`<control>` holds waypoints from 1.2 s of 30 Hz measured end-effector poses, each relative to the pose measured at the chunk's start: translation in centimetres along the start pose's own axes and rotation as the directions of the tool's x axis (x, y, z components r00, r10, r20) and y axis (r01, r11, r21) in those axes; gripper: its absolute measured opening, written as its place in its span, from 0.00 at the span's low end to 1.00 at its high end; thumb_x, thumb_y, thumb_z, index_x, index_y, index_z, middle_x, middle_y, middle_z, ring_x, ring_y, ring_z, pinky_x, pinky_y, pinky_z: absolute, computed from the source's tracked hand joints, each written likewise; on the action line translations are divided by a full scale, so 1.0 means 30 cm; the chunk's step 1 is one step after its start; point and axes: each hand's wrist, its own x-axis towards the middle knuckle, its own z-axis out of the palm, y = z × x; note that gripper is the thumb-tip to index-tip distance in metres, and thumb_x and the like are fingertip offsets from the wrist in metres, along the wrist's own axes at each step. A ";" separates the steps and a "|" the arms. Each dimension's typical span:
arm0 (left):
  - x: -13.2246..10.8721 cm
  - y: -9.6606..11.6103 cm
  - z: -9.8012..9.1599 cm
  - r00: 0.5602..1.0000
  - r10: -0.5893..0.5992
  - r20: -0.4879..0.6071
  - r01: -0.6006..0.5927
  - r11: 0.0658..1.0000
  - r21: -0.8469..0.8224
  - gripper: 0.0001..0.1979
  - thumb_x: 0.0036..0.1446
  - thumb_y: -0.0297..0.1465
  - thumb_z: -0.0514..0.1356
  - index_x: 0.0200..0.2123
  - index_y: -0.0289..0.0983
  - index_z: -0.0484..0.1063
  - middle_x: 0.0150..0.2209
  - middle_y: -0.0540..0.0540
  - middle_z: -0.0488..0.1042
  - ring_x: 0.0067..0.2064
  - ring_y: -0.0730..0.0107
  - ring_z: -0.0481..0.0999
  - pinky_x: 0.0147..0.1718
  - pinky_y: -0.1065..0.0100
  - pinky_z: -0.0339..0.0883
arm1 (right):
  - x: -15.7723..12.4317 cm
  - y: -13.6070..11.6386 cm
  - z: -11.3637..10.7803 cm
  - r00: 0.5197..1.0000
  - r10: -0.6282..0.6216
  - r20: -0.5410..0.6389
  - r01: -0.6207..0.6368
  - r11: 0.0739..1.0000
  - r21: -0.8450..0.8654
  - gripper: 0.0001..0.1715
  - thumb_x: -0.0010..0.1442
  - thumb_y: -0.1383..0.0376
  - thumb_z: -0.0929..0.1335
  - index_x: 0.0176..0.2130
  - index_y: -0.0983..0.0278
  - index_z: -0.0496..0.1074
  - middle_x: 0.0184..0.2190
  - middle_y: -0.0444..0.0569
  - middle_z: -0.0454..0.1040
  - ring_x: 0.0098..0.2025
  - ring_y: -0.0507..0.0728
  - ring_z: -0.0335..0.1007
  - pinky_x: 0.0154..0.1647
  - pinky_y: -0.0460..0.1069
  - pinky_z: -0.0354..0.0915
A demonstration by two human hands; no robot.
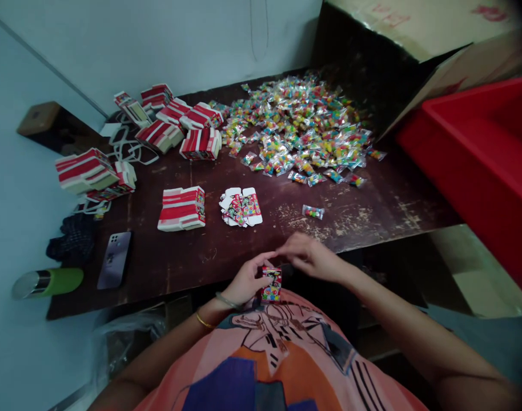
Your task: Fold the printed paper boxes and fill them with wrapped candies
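Observation:
My left hand (247, 281) is closed around a small red printed candy box (271, 284), held upright in front of my shirt near the table's front edge. My right hand (310, 257) is at the box's upper end, its index fingertip meeting the left fingertips; its thumb is apart from the index finger and nothing shows between them. A single clear candy packet (313, 212) lies on the table just beyond my right hand. Flattened printed boxes (241, 206) lie beyond my left hand, beside a stack of folded red-and-white boxes (182, 209).
A big heap of candy packets (304, 128) covers the table's back. More box stacks (160, 134) and white straps (130, 145) lie at the back left. A phone (114, 260) and green bottle (59, 282) are at the left; a red bin (466, 148) and cardboard carton (424, 28) at the right.

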 end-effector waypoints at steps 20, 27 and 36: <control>0.120 0.010 -0.042 0.974 -0.203 -0.096 0.178 0.959 -0.222 0.24 0.48 0.29 0.63 0.50 0.34 0.64 0.47 0.38 0.73 0.36 0.67 0.77 0.29 0.68 0.74 | -0.098 -0.017 0.167 0.944 0.183 -0.276 -0.139 0.976 0.170 0.16 0.66 0.64 0.61 0.50 0.59 0.71 0.45 0.52 0.71 0.47 0.57 0.68 0.47 0.51 0.66; 0.108 0.023 -0.005 0.996 -0.056 -0.067 0.050 0.994 -0.093 0.27 0.47 0.26 0.62 0.52 0.34 0.65 0.39 0.44 0.73 0.34 0.70 0.74 0.23 0.74 0.70 | 0.074 -0.035 0.059 0.852 0.348 -0.390 -0.211 0.912 0.352 0.08 0.59 0.59 0.68 0.37 0.61 0.71 0.28 0.44 0.73 0.29 0.53 0.67 0.31 0.46 0.63; 0.059 0.029 -0.016 0.987 -0.136 0.085 0.137 0.991 -0.005 0.24 0.49 0.35 0.65 0.48 0.33 0.66 0.33 0.47 0.70 0.31 0.70 0.72 0.20 0.75 0.67 | 0.063 -0.060 0.041 0.996 0.013 -0.085 -0.009 0.999 0.046 0.10 0.63 0.61 0.65 0.35 0.58 0.77 0.59 0.48 0.63 0.59 0.63 0.55 0.59 0.62 0.53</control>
